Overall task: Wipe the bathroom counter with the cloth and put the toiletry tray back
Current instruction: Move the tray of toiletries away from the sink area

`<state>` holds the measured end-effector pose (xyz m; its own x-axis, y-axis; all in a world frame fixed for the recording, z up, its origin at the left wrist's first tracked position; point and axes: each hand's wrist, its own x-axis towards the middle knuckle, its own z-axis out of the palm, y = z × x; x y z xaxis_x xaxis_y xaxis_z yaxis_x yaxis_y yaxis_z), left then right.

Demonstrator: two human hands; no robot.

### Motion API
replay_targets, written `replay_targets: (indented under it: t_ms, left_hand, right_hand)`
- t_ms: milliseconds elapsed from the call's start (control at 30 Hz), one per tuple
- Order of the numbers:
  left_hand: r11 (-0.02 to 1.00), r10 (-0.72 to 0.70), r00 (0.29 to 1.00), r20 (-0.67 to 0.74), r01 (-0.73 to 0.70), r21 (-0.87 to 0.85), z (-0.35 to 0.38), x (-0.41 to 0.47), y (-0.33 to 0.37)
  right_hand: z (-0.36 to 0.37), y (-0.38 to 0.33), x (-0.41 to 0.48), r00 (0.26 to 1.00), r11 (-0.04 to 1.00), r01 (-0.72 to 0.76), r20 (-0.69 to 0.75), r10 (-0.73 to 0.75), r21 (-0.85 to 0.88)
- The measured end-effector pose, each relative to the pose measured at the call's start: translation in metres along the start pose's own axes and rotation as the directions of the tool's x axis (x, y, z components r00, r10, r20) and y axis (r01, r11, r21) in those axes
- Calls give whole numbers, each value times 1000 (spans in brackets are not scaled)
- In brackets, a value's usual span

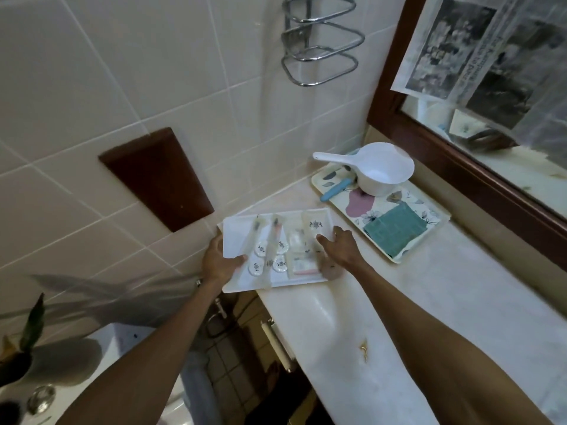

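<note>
A white toiletry tray (236, 240) lies on the pale counter (429, 286) at its left end, partly overhanging the edge. It holds wrapped toothbrushes, round caps and small sachets. My left hand (219, 260) grips the tray's left edge, thumb on top. My right hand (337, 250) holds the tray's right side, fingers spread over it. A folded teal cloth (395, 230) rests on a floral tray (429, 213) further right.
A white plastic ladle (380, 170) and a blue brush handle (336, 188) sit on the floral tray. A wood-framed mirror (460, 167) runs along the right. A chrome towel rack (319, 41) hangs on the tiled wall. A plant (30, 332) stands at lower left.
</note>
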<state>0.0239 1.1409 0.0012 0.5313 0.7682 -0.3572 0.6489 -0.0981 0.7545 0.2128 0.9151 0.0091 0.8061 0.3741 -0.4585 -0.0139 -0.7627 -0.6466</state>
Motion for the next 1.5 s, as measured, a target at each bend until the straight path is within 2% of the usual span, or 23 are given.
replay_targets:
  t_ms: [167, 333, 500, 600, 667, 700, 867, 1033, 1200, 1367, 1433, 1500]
  left_hand:
    - [999, -8, 1000, 8, 8, 33, -5, 17, -7]
    - [1000, -12, 1000, -2, 12, 11, 1, 18, -8]
    - [998, -45, 999, -15, 45, -44, 6, 14, -7]
    - [996, -73, 997, -11, 72, -58, 7, 13, -6]
    - [993, -87, 996, -18, 86, -76, 8, 12, -5]
    - [992, -94, 995, -24, 91, -88, 8, 11, -5]
    - [982, -122, 992, -38, 115, -150, 12, 9, -3]
    - [984, -130, 990, -46, 123, -131, 15, 9, 3]
    - [984, -126, 991, -40, 120, -128, 18, 9, 6]
    - [984, -129, 992, -13, 126, -127, 15, 10, 8]
    - [989, -130, 991, 10, 130, -64, 12, 12, 11]
    - [989, -131, 991, 31, 129, 69, 8, 14, 16]
  right_hand:
    - [10, -10, 18, 999, 999, 24, 26, -24, -21]
    - [6, -9, 21, 994, 994, 98, 42, -100, 52]
    - [-4, -3, 10, 962, 968, 228, 176, -207, -105]
    - [-5, 4, 11, 947, 909, 269, 258, -189, -319]
    - [-4, 10, 14, 954, 875, 278, 218, -205, -396]
    - [-3, 12, 15, 960, 884, 271, 180, -216, -382]
    - [-1, 16, 21, 974, 974, 206, -75, -213, -99]
    - [2, 11, 26, 970, 976, 216, -115, -215, 0]
    - [4, 9, 32, 967, 980, 201, -159, -200, -11]
    - [2, 5, 33, 964, 978, 184, -174, -200, -103]
    - [0, 1, 33, 965, 975, 163, -180, -189, -149]
    - [-3, -1, 29, 966, 966, 149, -179, -188, -211]
